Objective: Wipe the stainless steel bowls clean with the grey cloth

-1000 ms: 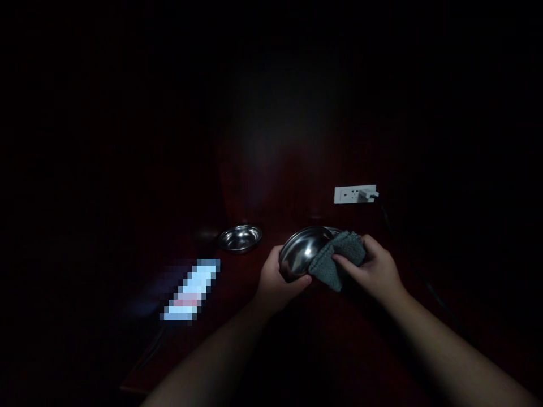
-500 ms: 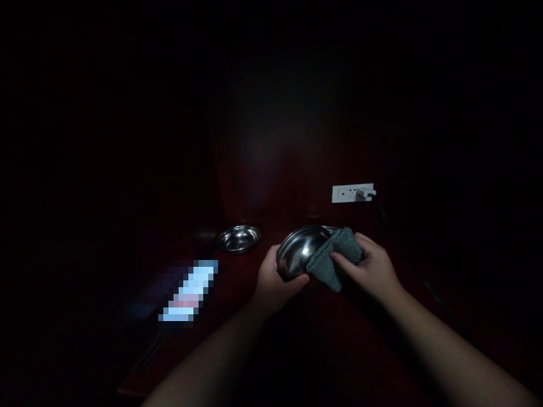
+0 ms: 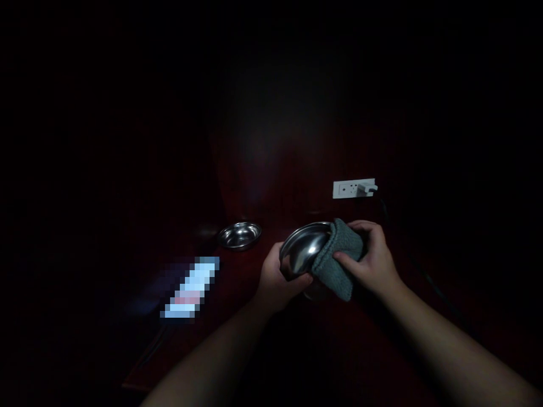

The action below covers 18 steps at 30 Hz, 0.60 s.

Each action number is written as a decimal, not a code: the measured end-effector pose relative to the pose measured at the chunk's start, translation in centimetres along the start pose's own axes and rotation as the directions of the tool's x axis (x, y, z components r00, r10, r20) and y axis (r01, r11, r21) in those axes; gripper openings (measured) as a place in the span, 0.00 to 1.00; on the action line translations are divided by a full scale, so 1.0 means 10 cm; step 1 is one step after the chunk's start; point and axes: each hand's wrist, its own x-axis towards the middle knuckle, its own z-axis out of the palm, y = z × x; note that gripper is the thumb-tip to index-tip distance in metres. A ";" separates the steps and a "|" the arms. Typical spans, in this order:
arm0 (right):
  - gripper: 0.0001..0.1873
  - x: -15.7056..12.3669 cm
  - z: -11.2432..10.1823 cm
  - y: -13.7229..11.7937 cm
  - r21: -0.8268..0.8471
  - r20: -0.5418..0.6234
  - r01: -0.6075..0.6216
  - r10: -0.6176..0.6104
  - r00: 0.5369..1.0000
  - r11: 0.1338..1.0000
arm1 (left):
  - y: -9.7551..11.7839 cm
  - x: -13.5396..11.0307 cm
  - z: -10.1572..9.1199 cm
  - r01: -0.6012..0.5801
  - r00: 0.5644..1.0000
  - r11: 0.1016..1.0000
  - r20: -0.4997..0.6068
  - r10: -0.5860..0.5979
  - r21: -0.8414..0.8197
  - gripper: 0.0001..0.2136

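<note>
A shiny metal bowl [image 3: 302, 251] is held tilted above the dark red table, its inside facing me. My left hand [image 3: 275, 281] grips its left and lower edge, thumb along the near rim. In my right hand [image 3: 375, 257] is a grey-green cloth [image 3: 341, 260], folded over the bowl's right rim, with the thumb pressing on its front. The cloth hides the right part of the bowl, and the fingers behind it are partly out of sight. Beneath the bowl, a faint rounded shape [image 3: 317, 291] shows, too dim to make out.
A second metal bowl [image 3: 240, 236] stands upright on the table, left of my hands. Nearer on the left lies a lit, pixelated phone-like screen [image 3: 190, 288]. A white wall socket [image 3: 348, 189] with a plug and dark cable is behind at the right. Surroundings are very dark.
The cloth has shifted slightly right and now wraps higher over the bowl's rim, its lower corner hanging further down. My left hand and the bowl have moved a little to the right.
</note>
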 end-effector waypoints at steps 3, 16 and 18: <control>0.30 -0.01 0.02 -0.01 0.023 -0.077 0.016 -0.014 0.997 1.000 | -0.01 0.00 0.01 0.000 1.000 1.000 -0.013 0.000 -0.025 0.29; 0.12 -0.06 0.05 -0.03 0.136 0.159 -0.038 0.016 0.987 0.990 | 0.01 -0.01 0.04 0.027 0.998 1.000 -0.048 -0.026 0.002 0.29; 0.14 -0.07 0.06 -0.04 0.121 0.184 -0.059 0.036 0.982 0.991 | 0.00 -0.01 0.05 0.036 0.998 0.999 -0.052 -0.036 -0.005 0.28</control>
